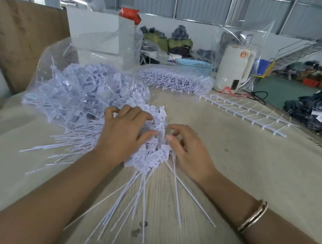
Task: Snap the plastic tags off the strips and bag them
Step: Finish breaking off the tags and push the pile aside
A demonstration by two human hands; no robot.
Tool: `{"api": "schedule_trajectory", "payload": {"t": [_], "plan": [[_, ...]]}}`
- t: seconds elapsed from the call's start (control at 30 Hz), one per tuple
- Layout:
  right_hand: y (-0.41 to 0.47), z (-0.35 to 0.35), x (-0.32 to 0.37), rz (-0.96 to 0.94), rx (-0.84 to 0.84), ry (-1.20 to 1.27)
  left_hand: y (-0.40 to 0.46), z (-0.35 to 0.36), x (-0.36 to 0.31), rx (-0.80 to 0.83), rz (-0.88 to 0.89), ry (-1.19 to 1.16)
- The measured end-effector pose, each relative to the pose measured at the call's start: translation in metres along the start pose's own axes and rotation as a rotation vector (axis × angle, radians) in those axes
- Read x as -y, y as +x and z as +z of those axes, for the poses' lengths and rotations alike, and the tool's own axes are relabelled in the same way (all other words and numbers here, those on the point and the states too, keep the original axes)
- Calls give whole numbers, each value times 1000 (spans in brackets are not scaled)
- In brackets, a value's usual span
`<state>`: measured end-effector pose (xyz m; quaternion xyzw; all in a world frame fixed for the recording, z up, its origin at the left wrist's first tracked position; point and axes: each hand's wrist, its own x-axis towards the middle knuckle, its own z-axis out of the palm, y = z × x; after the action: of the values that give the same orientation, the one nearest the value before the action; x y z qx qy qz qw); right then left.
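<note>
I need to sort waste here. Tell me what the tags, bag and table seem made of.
Tags: white plastic, matte, thin stiff tails.
Bag: clear plastic film, glossy and creased, contents show through.
Table: looks like pale wood or wood-grain laminate, matte; which one is unclear.
</note>
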<state>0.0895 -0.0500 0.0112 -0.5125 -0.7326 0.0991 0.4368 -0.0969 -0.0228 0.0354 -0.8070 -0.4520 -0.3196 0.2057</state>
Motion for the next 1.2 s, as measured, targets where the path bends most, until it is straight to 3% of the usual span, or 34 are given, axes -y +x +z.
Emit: {"api": "schedule_trajectory", "payload": {"t": [0.07, 0.13, 0.17, 0.27, 0.3, 0.37, 0.57, 0.67, 0.8, 0.93, 1.03, 1.2], "plan": [[0, -11, 6, 21, -112, 34, 0, -11, 1, -67, -32, -44], [-1, -28, 5, 43, -115, -43, -1, -26, 3, -32, -104, -117], [-3, -37, 4, 74, -14, -123, -2, -32, 5, 67, -149, -122], [-12, -50, 6, 233, 405, -288, -7, -39, 5, 565, -202, -40], [-14, -48, 7, 263, 491, -285, -9, -37, 2, 702, -189, -22], [-17, -39, 14, 252, 566, -254, -12, -32, -2, 830, -137, -8], [-30, -11, 25, 125, 511, 4, -14, -23, -10, 801, -104, -113], [-31, -8, 23, 151, 460, 115, -14, -22, -13, 829, -108, -234], [-29, -12, 24, 165, 534, 233, -12, -28, -9, 904, -200, -436], [-29, -13, 23, 139, 542, 288, -13, -28, -11, 913, -136, -367], [-25, -15, 19, 167, 410, 353, -12, -30, -8, 940, -118, -339], [-13, -29, 5, 232, 42, 502, -5, -41, 13, 950, -68, -432]]}}
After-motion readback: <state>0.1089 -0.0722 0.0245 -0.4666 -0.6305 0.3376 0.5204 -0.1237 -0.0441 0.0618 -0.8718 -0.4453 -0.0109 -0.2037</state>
